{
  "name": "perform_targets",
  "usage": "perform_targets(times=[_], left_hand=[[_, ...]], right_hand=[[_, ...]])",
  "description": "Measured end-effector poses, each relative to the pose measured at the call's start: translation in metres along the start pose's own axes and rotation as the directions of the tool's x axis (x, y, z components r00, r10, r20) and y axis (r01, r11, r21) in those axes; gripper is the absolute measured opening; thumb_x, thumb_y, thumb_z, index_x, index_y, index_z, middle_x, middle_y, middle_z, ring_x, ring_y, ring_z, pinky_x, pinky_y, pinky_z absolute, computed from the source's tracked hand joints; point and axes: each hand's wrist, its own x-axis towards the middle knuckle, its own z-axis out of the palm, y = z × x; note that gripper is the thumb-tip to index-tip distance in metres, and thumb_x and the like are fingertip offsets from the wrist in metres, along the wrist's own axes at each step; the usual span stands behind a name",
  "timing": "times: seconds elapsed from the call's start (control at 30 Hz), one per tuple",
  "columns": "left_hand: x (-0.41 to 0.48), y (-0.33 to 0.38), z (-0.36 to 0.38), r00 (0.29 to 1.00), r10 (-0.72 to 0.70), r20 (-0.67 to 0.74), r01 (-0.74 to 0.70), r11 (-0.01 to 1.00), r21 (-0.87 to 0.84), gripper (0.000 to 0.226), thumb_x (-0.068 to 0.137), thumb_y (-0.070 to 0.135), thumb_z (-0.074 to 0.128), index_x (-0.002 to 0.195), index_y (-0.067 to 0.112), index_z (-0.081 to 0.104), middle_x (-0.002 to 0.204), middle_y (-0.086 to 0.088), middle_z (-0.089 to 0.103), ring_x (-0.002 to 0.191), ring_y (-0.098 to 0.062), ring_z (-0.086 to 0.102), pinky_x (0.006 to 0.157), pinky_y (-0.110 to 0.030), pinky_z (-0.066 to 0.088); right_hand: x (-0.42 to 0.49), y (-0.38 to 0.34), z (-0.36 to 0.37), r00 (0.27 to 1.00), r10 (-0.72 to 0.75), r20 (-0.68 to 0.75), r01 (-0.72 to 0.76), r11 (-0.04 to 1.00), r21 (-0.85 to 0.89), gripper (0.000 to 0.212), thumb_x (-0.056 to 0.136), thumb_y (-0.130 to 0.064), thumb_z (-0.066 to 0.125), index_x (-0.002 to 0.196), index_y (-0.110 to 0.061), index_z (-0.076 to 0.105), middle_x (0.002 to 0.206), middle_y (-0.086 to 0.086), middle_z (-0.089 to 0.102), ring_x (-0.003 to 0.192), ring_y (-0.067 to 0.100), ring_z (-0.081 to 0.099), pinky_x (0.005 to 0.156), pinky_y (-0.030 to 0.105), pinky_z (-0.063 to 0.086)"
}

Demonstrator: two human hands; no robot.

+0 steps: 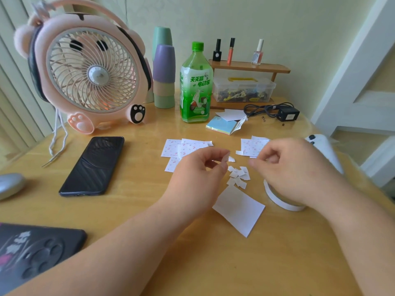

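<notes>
The left hand (198, 167) pinched a small white paper scrap (227, 157) in its grip. Just right of it hung the right hand (288, 167), its curled grip's contents impossible to tell, above torn white scraps (238, 177) on the wooden surface (139, 199).

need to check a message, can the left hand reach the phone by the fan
Likely yes: the phone lies flat left of the left hand, bare table between, though that hand pinches a scrap.

This is a room in someone's home: a pink bear-shaped fan (92, 75), stacked cups (164, 77), nail polish bottles (257, 53) and a tea bottle (195, 86) crowd a wooden table (139, 171).
</notes>
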Motion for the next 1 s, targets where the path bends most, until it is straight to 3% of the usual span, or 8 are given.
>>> perform_targets(times=[0.1, 0.17, 0.37, 0.53, 0.77, 0.9, 1.0], left_hand=[[-0.004, 0.001, 0.000, 0.996, 0.067, 0.062, -0.069, 0.997, 0.025, 0.037, 0.096, 0.013, 0.062, 0.118, 0.042, 0.068, 0.104, 0.028, 0.062, 0.089, 0.010, 0.056, 0.060, -0.005, 0.041], [-0.005, 0.002, 0.000, 0.992, 0.097, 0.079, -0.099, 0.995, 0.030, 0.044, 0.093, 0.008, 0.062, 0.118, 0.044, 0.066, 0.102, 0.030, 0.060, 0.086, 0.010, 0.055, 0.065, -0.006, 0.039], [-0.010, 0.005, 0.000, 0.979, 0.170, 0.114, -0.171, 0.985, -0.002, 0.047, 0.089, 0.001, 0.062, 0.111, 0.042, 0.068, 0.090, 0.050, 0.053, 0.079, 0.009, 0.052, 0.067, -0.007, 0.041], [-0.010, 0.005, 0.000, 0.979, 0.165, 0.116, -0.155, 0.984, -0.090, 0.046, 0.087, 0.002, 0.067, 0.112, 0.041, 0.070, 0.100, 0.033, 0.063, 0.099, 0.009, 0.056, 0.075, -0.006, 0.043], [-0.011, 0.005, -0.001, 0.974, 0.177, 0.140, -0.155, 0.975, -0.156, 0.047, 0.087, 0.003, 0.071, 0.117, 0.040, 0.070, 0.110, 0.015, 0.064, 0.100, 0.004, 0.055, 0.073, -0.009, 0.044], [-0.011, 0.006, -0.001, 0.968, 0.185, 0.168, -0.167, 0.979, -0.117, 0.051, 0.087, 0.003, 0.069, 0.111, 0.048, 0.068, 0.096, 0.033, 0.059, 0.084, 0.004, 0.054, 0.071, -0.009, 0.043], [-0.011, 0.006, -0.001, 0.968, 0.179, 0.175, -0.163, 0.981, -0.103, 0.052, 0.086, 0.003, 0.070, 0.111, 0.048, 0.067, 0.091, 0.039, 0.055, 0.078, 0.004, 0.052, 0.071, -0.009, 0.042]], right_hand=[[-0.008, -0.015, 0.009, 0.998, -0.061, 0.015, 0.044, 0.848, 0.529, 0.028, 0.091, -0.024, 0.073, 0.064, -0.016, 0.071, 0.057, 0.002, 0.066, 0.048, 0.007, 0.054, 0.049, 0.021, 0.041], [-0.011, -0.017, 0.020, 0.997, -0.061, 0.046, 0.016, 0.760, 0.650, 0.025, 0.092, -0.020, 0.072, 0.067, -0.015, 0.073, 0.062, 0.005, 0.069, 0.051, 0.013, 0.055, 0.045, 0.025, 0.044], [-0.007, -0.014, 0.031, 0.999, -0.034, 0.000, 0.022, 0.659, 0.752, 0.024, 0.095, -0.020, 0.068, 0.077, -0.006, 0.075, 0.067, 0.011, 0.068, 0.055, 0.021, 0.057, 0.047, 0.030, 0.047], [-0.008, -0.013, 0.033, 0.999, -0.029, 0.016, 0.004, 0.582, 0.813, 0.019, 0.094, -0.011, 0.067, 0.078, -0.003, 0.073, 0.069, 0.013, 0.068, 0.058, 0.021, 0.058, 0.048, 0.031, 0.048], [-0.009, -0.014, 0.036, 0.999, -0.029, 0.014, 0.005, 0.554, 0.832, 0.018, 0.092, -0.004, 0.066, 0.076, -0.004, 0.072, 0.072, 0.013, 0.069, 0.060, 0.022, 0.060, 0.049, 0.033, 0.049], [-0.009, -0.015, 0.036, 0.999, -0.033, 0.034, -0.013, 0.504, 0.863, 0.016, 0.080, -0.019, 0.068, 0.069, -0.010, 0.073, 0.073, 0.016, 0.069, 0.061, 0.023, 0.059, 0.046, 0.033, 0.048], [-0.008, -0.015, 0.038, 0.999, -0.031, 0.030, -0.010, 0.513, 0.858, 0.017, 0.082, -0.017, 0.066, 0.069, -0.010, 0.073, 0.073, 0.016, 0.070, 0.060, 0.022, 0.060, 0.047, 0.033, 0.048]])
